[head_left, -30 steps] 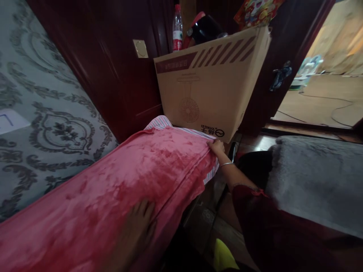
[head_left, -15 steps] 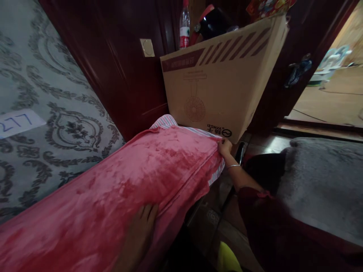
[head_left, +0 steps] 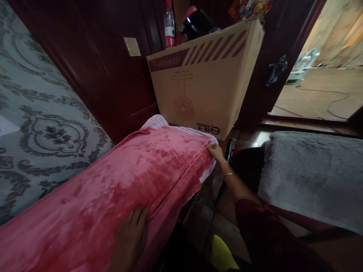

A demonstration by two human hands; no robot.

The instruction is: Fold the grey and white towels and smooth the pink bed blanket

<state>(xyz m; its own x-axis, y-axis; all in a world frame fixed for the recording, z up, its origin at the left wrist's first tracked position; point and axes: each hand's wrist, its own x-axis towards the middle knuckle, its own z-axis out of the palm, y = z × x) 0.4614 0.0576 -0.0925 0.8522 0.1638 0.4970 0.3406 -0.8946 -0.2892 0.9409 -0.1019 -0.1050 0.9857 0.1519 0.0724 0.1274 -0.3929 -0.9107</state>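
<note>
A pink plush blanket (head_left: 121, 177) lies along a long, narrow padded surface beside the wall. From under its far end and near side peeks a striped cloth (head_left: 155, 121). At the far right corner my right hand (head_left: 215, 151) is closed on the blanket's edge, with the fingertips partly hidden. My left hand (head_left: 132, 230) rests on the blanket closer to me, fingers stretched out near a long fold, holding nothing.
Beyond the far end stands a large cardboard box (head_left: 210, 83), with a plastic bottle (head_left: 169, 28) and a dark helmet-like thing (head_left: 198, 24) behind it. To the right is a grey fluffy cover (head_left: 309, 173). Patterned wallpaper (head_left: 56, 132) borders the left.
The whole view has swung rightward, so everything appears further left. At my right hand, more striped cloth shows past the blanket's corner. My left hand stays on the blanket.
</note>
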